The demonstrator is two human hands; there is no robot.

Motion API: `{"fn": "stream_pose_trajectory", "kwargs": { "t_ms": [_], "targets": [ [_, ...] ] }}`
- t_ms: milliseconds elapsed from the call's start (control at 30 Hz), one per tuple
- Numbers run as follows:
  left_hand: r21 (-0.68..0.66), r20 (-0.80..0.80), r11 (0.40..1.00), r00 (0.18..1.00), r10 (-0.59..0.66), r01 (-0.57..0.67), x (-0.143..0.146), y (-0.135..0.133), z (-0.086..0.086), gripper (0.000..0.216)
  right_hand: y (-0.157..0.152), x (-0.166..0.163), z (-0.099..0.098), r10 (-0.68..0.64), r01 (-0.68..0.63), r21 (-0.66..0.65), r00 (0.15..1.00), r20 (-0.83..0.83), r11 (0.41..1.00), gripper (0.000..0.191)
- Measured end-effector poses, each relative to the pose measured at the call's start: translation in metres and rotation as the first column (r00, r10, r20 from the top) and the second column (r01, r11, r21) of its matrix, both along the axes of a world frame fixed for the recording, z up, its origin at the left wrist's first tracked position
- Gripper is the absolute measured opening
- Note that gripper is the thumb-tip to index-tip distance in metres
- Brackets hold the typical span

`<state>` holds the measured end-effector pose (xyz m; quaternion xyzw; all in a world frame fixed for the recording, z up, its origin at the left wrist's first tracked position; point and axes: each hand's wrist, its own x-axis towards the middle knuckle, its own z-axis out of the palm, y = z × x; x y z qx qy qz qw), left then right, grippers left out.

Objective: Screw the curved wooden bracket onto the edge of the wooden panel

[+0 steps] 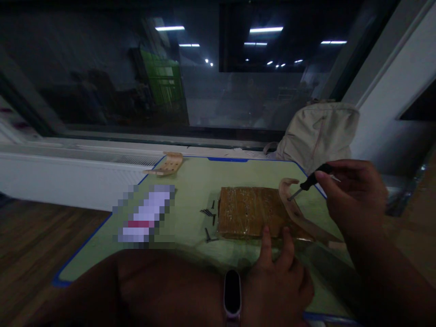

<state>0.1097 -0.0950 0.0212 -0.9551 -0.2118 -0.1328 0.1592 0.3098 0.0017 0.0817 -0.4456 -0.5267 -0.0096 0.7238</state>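
Note:
My right hand is closed around the black handle of a screwdriver. The screwdriver slants down to the left, and its tip meets a curved wooden piece along the right side of a flat brown block wrapped in clear tape. With two fingers stretched onto the block's near edge, my left hand lies open; its other fingers are partly bent, and a smart band is on the wrist. Several dark screws lie just left of the block.
Another bent wooden piece with holes rests at the table's far left corner. A blurred-out flat object lies on the left of the green, blue-edged table. Beyond stand a beige backpack, a radiator and a dark window.

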Motion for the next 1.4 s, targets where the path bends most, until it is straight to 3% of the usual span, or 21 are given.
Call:
{"fn": "stream_pose_trajectory", "kwargs": {
  "t_ms": [100, 167, 333, 400, 467, 600, 667, 733, 800, 900, 967, 1033, 1200, 1267, 1400],
  "targets": [
    [0.001, 0.007, 1.000, 1.000, 0.001, -0.001, 0.000, 0.000, 0.000, 0.057, 0.004, 0.005, 0.003, -0.094, 0.094, 0.003, 0.995, 0.028, 0.996, 0.032],
    [0.000, 0.011, 1.000, 1.000, 0.003, -0.003, -0.001, 0.001, 0.001, 0.059, 0.004, 0.007, 0.005, -0.064, 0.064, -0.007, 0.997, 0.048, 0.998, 0.030],
    [-0.004, 0.025, 1.000, 1.000, 0.004, -0.004, -0.002, -0.001, 0.002, 0.064, -0.010, -0.007, 0.003, 0.258, -0.258, -0.009, 0.962, 0.092, 0.966, 0.014],
    [0.006, 0.035, 1.000, 0.999, 0.011, -0.011, -0.003, -0.002, 0.002, 0.065, -0.014, -0.015, 0.002, 0.321, -0.319, -0.036, 0.939, 0.124, 0.947, 0.014],
    [0.009, 0.041, 1.000, 0.999, 0.014, -0.014, -0.004, -0.002, 0.003, 0.065, -0.015, -0.018, 0.001, 0.274, -0.271, -0.038, 0.953, 0.128, 0.962, 0.019],
    [0.006, 0.038, 1.000, 0.999, 0.006, -0.006, -0.006, -0.001, 0.005, 0.064, -0.004, -0.008, 0.000, -0.009, 0.009, -0.003, 0.993, 0.119, 1.000, 0.028],
    [0.013, 0.047, 1.000, 0.999, -0.003, 0.002, -0.007, -0.001, 0.004, 0.065, 0.002, 0.000, -0.002, -0.061, 0.063, -0.013, 0.990, 0.124, 0.998, 0.027],
    [0.015, 0.059, 1.000, 0.998, -0.009, 0.008, -0.008, -0.001, 0.004, 0.066, 0.004, 0.003, -0.004, -0.014, 0.020, -0.039, 0.991, 0.131, 0.999, 0.025],
    [0.016, 0.064, 1.000, 0.998, -0.010, 0.009, -0.008, -0.001, 0.003, 0.067, 0.002, 0.001, -0.006, 0.113, -0.104, -0.068, 0.982, 0.150, 0.992, 0.027],
    [0.013, 0.073, 1.000, 0.997, -0.011, 0.010, -0.008, 0.000, 0.002, 0.068, -0.004, -0.009, -0.008, 0.330, -0.316, -0.098, 0.922, 0.201, 0.944, 0.027],
    [0.001, 0.082, 1.000, 0.997, -0.011, 0.011, -0.008, 0.001, 0.002, 0.068, -0.006, -0.014, -0.008, 0.394, -0.379, -0.110, 0.895, 0.211, 0.919, 0.024],
    [-0.010, 0.082, 1.000, 0.997, -0.009, 0.010, -0.007, 0.001, 0.001, 0.069, -0.004, -0.013, -0.007, 0.349, -0.338, -0.092, 0.917, 0.190, 0.937, 0.024],
    [0.010, 0.073, 1.000, 0.997, -0.003, 0.002, -0.006, 0.000, 0.000, 0.069, 0.001, -0.002, -0.008, 0.021, -0.017, -0.024, 0.984, 0.175, 1.000, 0.026],
    [0.023, 0.081, 1.000, 0.997, -0.004, 0.003, -0.006, 0.000, 0.000, 0.069, 0.000, -0.003, -0.009, 0.038, -0.035, -0.018, 0.977, 0.208, 0.999, 0.025],
    [0.037, 0.102, 0.999, 0.995, -0.013, 0.009, -0.007, 0.001, 0.001, 0.071, -0.004, -0.012, -0.013, 0.282, -0.272, -0.073, 0.930, 0.236, 0.959, 0.026]
  ]
}}
